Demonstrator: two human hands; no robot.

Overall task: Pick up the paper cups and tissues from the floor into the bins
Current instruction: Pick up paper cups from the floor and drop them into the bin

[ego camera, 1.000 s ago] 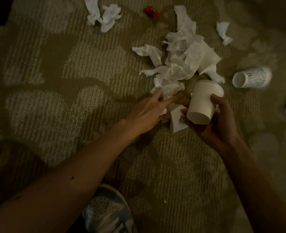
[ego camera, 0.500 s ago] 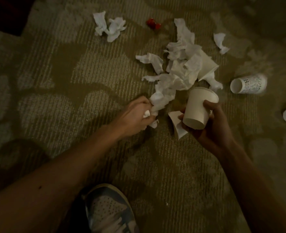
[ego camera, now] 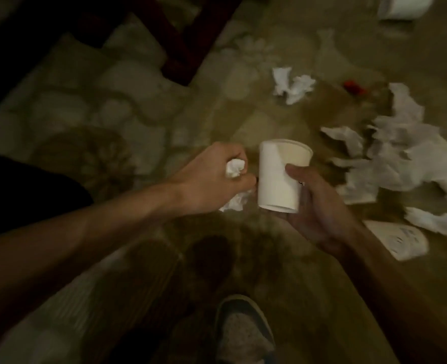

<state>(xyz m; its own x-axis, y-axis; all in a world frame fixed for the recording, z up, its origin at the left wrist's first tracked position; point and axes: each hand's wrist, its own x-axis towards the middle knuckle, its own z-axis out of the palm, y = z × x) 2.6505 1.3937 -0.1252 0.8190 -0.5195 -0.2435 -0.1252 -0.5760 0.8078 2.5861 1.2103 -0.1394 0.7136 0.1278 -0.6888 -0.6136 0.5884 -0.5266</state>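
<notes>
**mopup_dan:** Got eyes on the tissue? Loose or grabbed?

**rugwatcher:** Grabbed. Sits balled up inside the left hand [ego camera: 212, 177], fingers curled tight round the crumpled tissue [ego camera: 234, 166]. Pokes out white at the top of the fist, around 1 o'clock, with a bit more dangling under the knuckles around 5 o'clock. Hangs well up off the carpet [ego camera: 107, 132], pretty much dead centre of view.

**mopup_dan:** And the other side?

**rugwatcher:** Wraps round a plain white paper cup [ego camera: 277, 179] with the right hand [ego camera: 322, 214]. Presses the thumb on the near wall and hides the remaining fingers behind and under the base. Stands nearly upright, mouth toward 12 o'clock. Parked right at 3 o'clock of the tissue fist, close enough to maybe touch the knuckles. Can't tell for sure through the blur.

**mopup_dan:** Anything down on the floor?

**rugwatcher:** Loads.
- Big heap of tissues [ego camera: 406, 158] out at 3 o'clock.
- Printed cup [ego camera: 398, 240] on its side at 4 o'clock, just beside the right wrist.
- Two small tissues [ego camera: 293, 86] up at 1 o'clock, with a tiny red scrap [ego camera: 353, 88] at 3 o'clock of those.
- Another cup [ego camera: 401, 6] cut off by the top edge, far out at 1 o'clock.
- Shoe [ego camera: 243, 334] at 6 o'clock.
- Dark furniture leg [ego camera: 180, 48] near 11 o'clock.
</notes>
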